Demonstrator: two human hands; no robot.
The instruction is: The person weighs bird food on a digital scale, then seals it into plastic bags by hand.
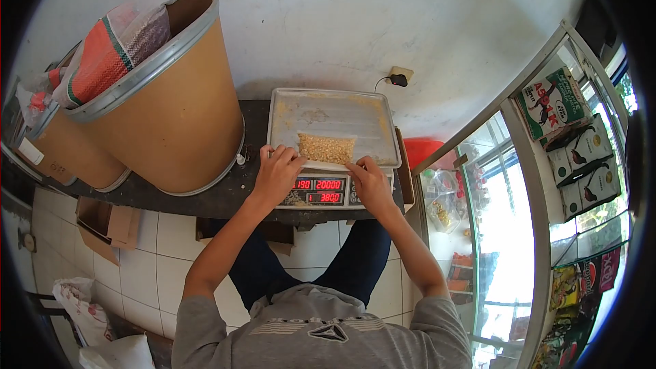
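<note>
A clear plastic bag of yellow cracked grain (326, 148) lies flat on the metal tray of a digital scale (335, 104). Its loose end, without grain, points toward me at the tray's front edge. My left hand (280, 167) is closed on the left corner of that end, its fingers bent over the plastic. At the right corner, my right hand (370, 181) pinches the same strip between thumb and fingers. Below the bag, the red display (326, 191) glows, partly covered on its left by my left hand.
Left of the scale stands a large brown drum (178, 109) with a woven sack (116, 48) on top. A smaller drum (89, 147) is beside it. On the right rises a glass display case (488, 232) with packets. A plug (398, 80) sits in the wall socket. Cardboard boxes (109, 225) lie below.
</note>
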